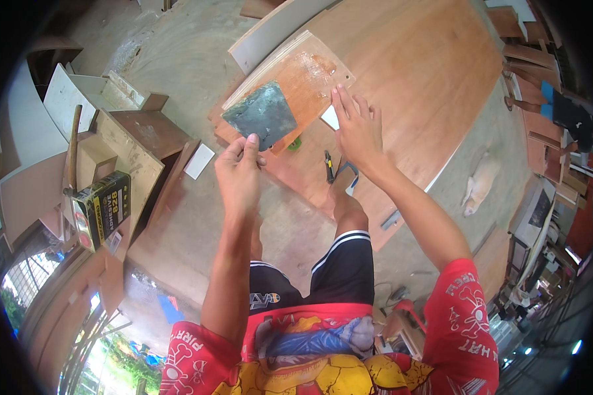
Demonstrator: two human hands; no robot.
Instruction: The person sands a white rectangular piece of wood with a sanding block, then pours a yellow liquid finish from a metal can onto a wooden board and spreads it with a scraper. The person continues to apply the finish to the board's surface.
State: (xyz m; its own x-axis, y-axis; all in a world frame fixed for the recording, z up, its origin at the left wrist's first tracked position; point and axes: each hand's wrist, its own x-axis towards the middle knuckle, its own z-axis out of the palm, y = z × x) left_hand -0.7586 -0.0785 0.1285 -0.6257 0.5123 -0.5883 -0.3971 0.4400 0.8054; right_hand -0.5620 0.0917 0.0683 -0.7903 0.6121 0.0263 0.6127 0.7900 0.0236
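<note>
Currently, the left hand is pinching the near corner of a dark square sheet, thumb on top and fingers curling beneath. The sheet is lying over, or just above, the left part of a wooden board and is hiding some of its surface. The right hand is reaching to the board's right edge, its fingers extending slightly apart; whether they are pressing on it, I cannot tell. Under the board, a wide plywood sheet is stretching away to the right. A green object is peeking out below the dark sheet, and a yellow-and-black cutter is lying close to the person's knee. Leftward, a black-and-yellow tin is standing beside a wooden handle, while a white panel is resting nearer. Rightward, a pale dog is lying on the floor, and another person is showing at the rim.
</note>
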